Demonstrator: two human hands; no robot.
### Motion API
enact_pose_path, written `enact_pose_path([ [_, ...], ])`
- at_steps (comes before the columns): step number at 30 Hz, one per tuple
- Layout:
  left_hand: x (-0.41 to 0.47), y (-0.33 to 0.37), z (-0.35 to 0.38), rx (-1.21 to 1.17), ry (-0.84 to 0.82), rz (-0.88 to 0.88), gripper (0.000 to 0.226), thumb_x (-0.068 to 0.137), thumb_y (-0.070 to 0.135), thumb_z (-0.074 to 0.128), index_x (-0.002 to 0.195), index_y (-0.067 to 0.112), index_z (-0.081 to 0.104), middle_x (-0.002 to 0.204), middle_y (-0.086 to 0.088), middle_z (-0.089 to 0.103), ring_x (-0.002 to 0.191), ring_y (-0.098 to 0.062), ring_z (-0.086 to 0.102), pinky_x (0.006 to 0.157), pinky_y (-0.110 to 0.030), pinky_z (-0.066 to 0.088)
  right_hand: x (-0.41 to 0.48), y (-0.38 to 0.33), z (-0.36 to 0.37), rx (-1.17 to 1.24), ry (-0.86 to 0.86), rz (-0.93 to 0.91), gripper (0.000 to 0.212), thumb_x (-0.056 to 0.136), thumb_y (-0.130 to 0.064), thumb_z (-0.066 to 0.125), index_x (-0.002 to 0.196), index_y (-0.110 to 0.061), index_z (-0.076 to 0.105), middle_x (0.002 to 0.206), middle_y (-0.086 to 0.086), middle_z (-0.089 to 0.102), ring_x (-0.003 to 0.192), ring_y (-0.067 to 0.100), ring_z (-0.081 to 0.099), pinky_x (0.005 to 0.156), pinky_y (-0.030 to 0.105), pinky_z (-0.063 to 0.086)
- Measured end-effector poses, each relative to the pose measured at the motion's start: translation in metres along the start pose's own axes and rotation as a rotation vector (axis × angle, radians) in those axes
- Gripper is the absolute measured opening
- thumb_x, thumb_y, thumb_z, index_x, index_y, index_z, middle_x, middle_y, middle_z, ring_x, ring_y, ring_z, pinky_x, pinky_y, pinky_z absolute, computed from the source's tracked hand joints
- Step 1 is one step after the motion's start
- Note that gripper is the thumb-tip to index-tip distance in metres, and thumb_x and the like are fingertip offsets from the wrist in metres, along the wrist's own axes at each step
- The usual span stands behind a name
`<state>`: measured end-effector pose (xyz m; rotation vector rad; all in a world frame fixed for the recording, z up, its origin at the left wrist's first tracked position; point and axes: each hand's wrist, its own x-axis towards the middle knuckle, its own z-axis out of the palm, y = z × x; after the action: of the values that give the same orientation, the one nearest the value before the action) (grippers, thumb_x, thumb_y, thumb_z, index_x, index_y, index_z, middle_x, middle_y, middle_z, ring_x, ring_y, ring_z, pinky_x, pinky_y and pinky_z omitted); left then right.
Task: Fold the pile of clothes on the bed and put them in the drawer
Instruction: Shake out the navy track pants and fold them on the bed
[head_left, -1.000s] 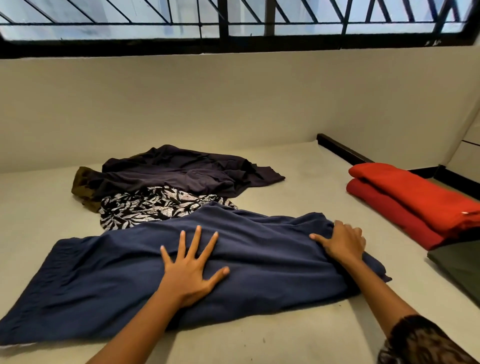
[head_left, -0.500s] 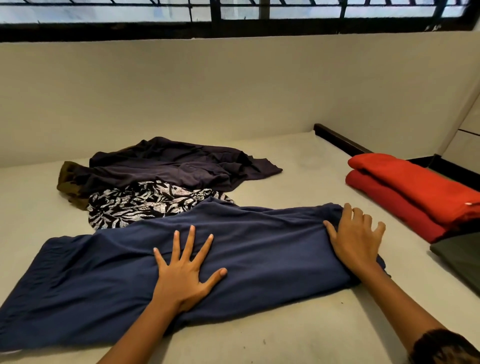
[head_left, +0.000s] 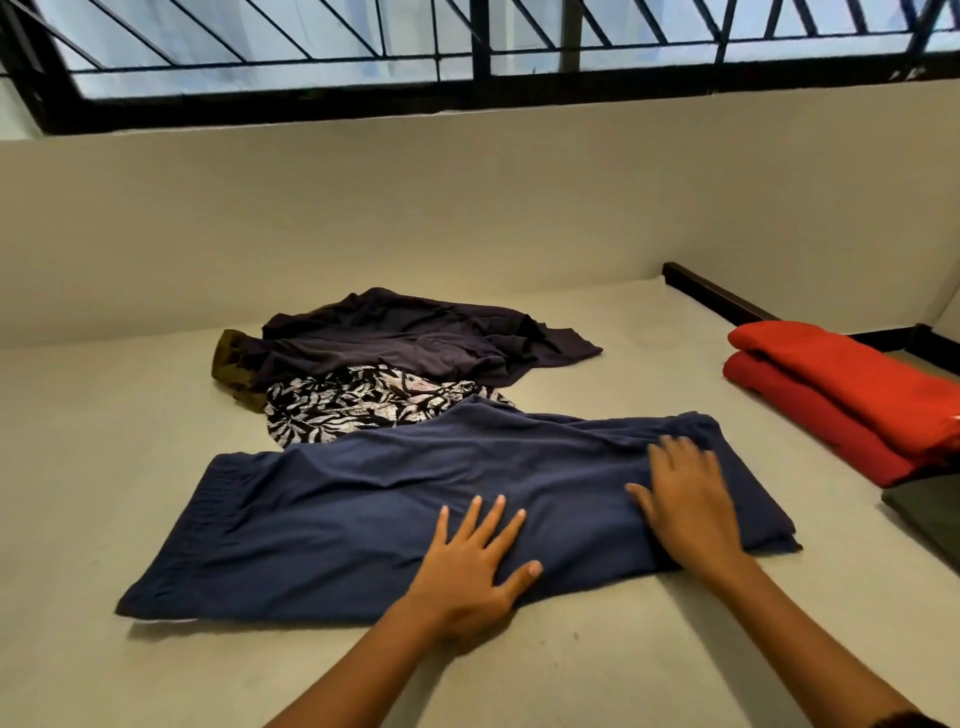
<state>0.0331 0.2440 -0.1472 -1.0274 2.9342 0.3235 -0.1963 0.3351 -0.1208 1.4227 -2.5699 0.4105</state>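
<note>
A navy blue pair of trousers (head_left: 337, 519) lies spread flat across the pale bed (head_left: 104, 441), waistband to the left. My left hand (head_left: 467, 571) presses flat on its near middle, fingers spread. My right hand (head_left: 685, 504) lies flat on the cloth's right part, fingers straight. Behind the trousers sits a loose pile: a black-and-white leaf-print garment (head_left: 358, 400), a dark purple garment (head_left: 415, 338) over it, and an olive-brown piece (head_left: 231, 364) at its left end.
Two folded red items (head_left: 841, 395) are stacked at the right edge of the bed, with a dark grey folded piece (head_left: 930, 514) nearer to me. A cream wall (head_left: 467, 208) and a barred window (head_left: 467, 47) stand behind the bed. A dark bed frame edge (head_left: 717, 296) runs at the back right.
My right hand has slid left from the trousers' right end onto the cloth, its fingers now flat. The left hand stays pressed in place. The camera view has shifted right and up.
</note>
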Motion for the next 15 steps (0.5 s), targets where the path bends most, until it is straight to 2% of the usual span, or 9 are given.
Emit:
enact_pose_path([
  [2, 0.006, -0.009, -0.011, -0.062, 0.037, -0.031, 0.078, 0.079, 0.075, -0.002, 0.147, 0.038, -0.003, 0.158, 0.011, -0.005, 0.144, -0.013, -0.012, 0.115, -0.042, -0.01, 0.001, -0.05, 0.008, 0.111, -0.119, -0.149, 0.071, 0.091, -0.049, 0.028, 0.142, -0.001, 0.034, 0.151, 0.019, 0.027, 0.142, 0.033, 0.021, 0.115, 0.045, 0.011],
  [4, 0.002, -0.034, -0.017, 0.0, 0.102, -0.106, 0.095, 0.063, 0.08, -0.021, 0.147, 0.039, -0.002, 0.157, 0.012, -0.004, 0.145, -0.015, -0.009, 0.114, -0.043, -0.009, 0.001, -0.094, 0.019, 0.112, -0.279, -0.263, 0.088, 0.079, -0.061, -0.002, 0.15, -0.01, 0.014, 0.158, 0.008, 0.005, 0.146, 0.023, 0.002, 0.117, 0.041, 0.0],
  [5, -0.005, -0.053, -0.019, 0.053, 0.101, -0.15, 0.109, 0.05, 0.083, -0.032, 0.146, 0.04, -0.005, 0.156, 0.012, -0.007, 0.145, -0.017, -0.009, 0.114, -0.046, -0.009, 0.002, -0.109, 0.025, 0.081, -0.349, -0.279, 0.087, 0.08, -0.066, -0.003, 0.151, -0.016, 0.007, 0.159, 0.002, -0.003, 0.146, 0.02, -0.004, 0.116, 0.043, -0.004],
  [6, -0.013, -0.072, -0.019, 0.092, 0.097, -0.204, 0.115, 0.041, 0.083, -0.038, 0.144, 0.041, -0.009, 0.153, 0.013, -0.013, 0.145, -0.02, -0.01, 0.114, -0.048, -0.009, 0.003, -0.116, 0.031, 0.059, -0.401, -0.262, 0.084, 0.084, -0.071, 0.005, 0.151, -0.022, 0.002, 0.158, -0.003, -0.008, 0.146, 0.018, -0.008, 0.114, 0.048, -0.007],
  [8, -0.034, -0.111, -0.02, 0.087, 0.118, -0.329, 0.11, 0.035, 0.088, -0.034, 0.136, 0.046, -0.018, 0.144, 0.016, -0.022, 0.144, -0.022, -0.013, 0.112, -0.051, -0.011, 0.005, -0.11, 0.042, 0.036, -0.45, -0.158, 0.089, 0.076, -0.082, 0.016, 0.149, -0.036, -0.004, 0.155, -0.013, -0.016, 0.144, 0.018, -0.015, 0.108, 0.06, -0.012],
  [10, -0.055, -0.139, -0.022, 0.044, 0.127, -0.41, 0.107, 0.035, 0.093, -0.026, 0.132, 0.048, -0.022, 0.143, 0.015, -0.024, 0.144, -0.022, -0.015, 0.112, -0.051, -0.012, 0.008, -0.088, 0.042, -0.002, -0.448, -0.034, 0.093, 0.066, -0.088, 0.009, 0.146, -0.043, -0.009, 0.154, -0.015, -0.02, 0.144, 0.02, -0.018, 0.105, 0.066, -0.012],
  [13, -0.065, -0.163, -0.027, -0.001, 0.131, -0.457, 0.114, 0.034, 0.093, -0.027, 0.135, 0.04, -0.024, 0.155, 0.009, -0.016, 0.144, -0.023, -0.014, 0.114, -0.044, -0.011, 0.017, -0.056, 0.031, -0.041, -0.485, 0.129, 0.098, 0.061, -0.087, 0.002, 0.146, -0.041, -0.014, 0.154, -0.009, -0.023, 0.144, 0.024, -0.018, 0.106, 0.068, -0.009],
  [15, -0.06, -0.173, -0.034, -0.032, 0.174, -0.428, 0.113, 0.041, 0.09, -0.029, 0.14, 0.039, -0.015, 0.156, 0.007, -0.012, 0.145, -0.024, -0.01, 0.115, -0.041, -0.009, 0.026, -0.058, 0.024, -0.061, -0.503, 0.185, 0.102, 0.061, -0.087, -0.001, 0.148, -0.035, -0.013, 0.155, -0.004, -0.024, 0.143, 0.026, -0.02, 0.106, 0.068, -0.012],
])
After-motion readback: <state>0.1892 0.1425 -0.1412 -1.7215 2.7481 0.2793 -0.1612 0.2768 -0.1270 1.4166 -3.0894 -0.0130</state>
